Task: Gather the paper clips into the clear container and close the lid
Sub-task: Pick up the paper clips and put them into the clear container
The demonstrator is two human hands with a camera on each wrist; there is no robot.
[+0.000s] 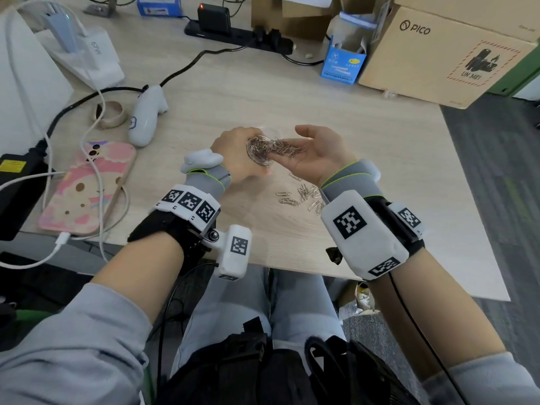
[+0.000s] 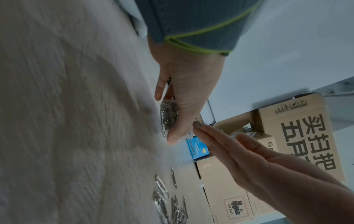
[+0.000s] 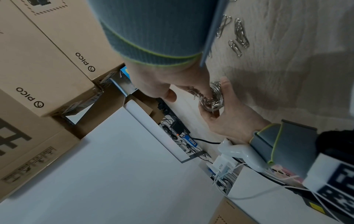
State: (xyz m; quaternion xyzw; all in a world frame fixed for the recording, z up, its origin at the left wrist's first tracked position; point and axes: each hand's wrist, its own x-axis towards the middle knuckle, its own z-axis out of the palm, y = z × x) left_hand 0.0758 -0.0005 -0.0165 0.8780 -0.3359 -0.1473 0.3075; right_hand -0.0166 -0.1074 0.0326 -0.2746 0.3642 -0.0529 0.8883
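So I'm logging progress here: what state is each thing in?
clear container: open, partly filled, held by left hand
right hand: palm up, tipping clips in
loose paper clips: scattered on desk
power strip light: lit
phone: plugged in

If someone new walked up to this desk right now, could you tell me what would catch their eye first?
Probably the two hands meeting at mid-desk: the left hand grips a clear container stuffed with paper clips, while the right hand, palm up, tips more in. Next, the loose paper clips scattered on the desk just below the hands.
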